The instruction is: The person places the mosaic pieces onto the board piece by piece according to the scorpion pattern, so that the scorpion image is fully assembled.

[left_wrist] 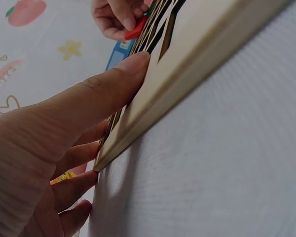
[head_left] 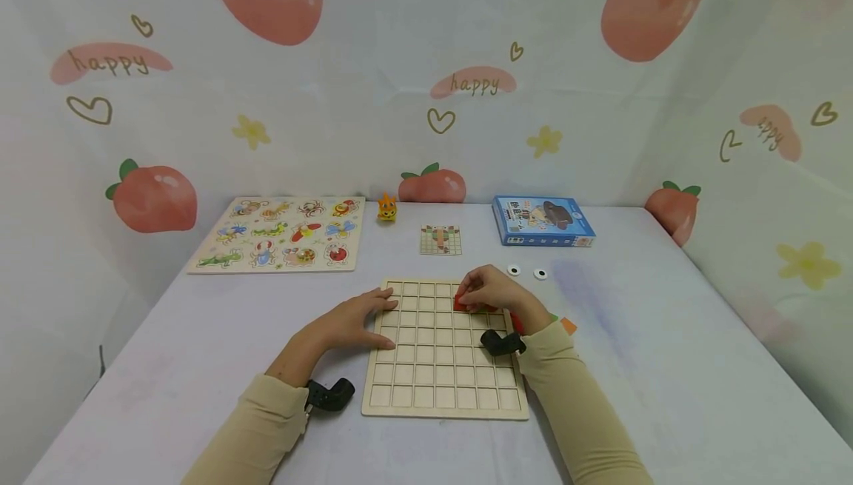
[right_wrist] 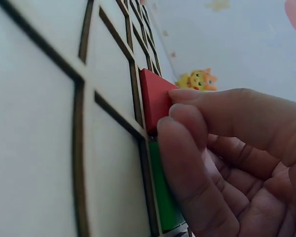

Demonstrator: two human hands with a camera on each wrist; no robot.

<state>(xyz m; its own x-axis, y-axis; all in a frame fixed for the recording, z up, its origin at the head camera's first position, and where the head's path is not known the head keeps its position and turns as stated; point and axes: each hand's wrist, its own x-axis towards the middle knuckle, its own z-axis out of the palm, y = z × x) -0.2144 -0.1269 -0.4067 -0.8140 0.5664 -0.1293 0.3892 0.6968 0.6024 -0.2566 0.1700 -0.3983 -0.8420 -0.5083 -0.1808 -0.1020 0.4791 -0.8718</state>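
The right hand [head_left: 493, 289] pinched a red piece [head_left: 460, 303] between thumb and fingers, their tips clamped on it, over the far part of a wooden grid board [head_left: 426, 375], a little right of its middle. The right wrist view showed the piece at a cell, with a green piece [right_wrist: 163, 197] just beside it; whether the red one lay fully seated could not be told. The left hand [head_left: 346, 322] rested at the board's left edge, thumb and fingers apart, the thumb lying on the rim. Just right of the board, partly hidden by the right wrist, lay another red piece [head_left: 517, 324], and near it an orange piece [head_left: 569, 326]. Two white discs [head_left: 513, 270] with black centres lay beyond the right hand. Farther back on the white-covered bench [head_left: 666, 381] were a small pattern card [head_left: 440, 241], a blue box [head_left: 543, 222] to its right, an orange-and-yellow toy figure [head_left: 387, 209] to its left, and, at far left, an insect picture board [head_left: 280, 235]. Behind them hung a peach-printed cloth [head_left: 373, 100].
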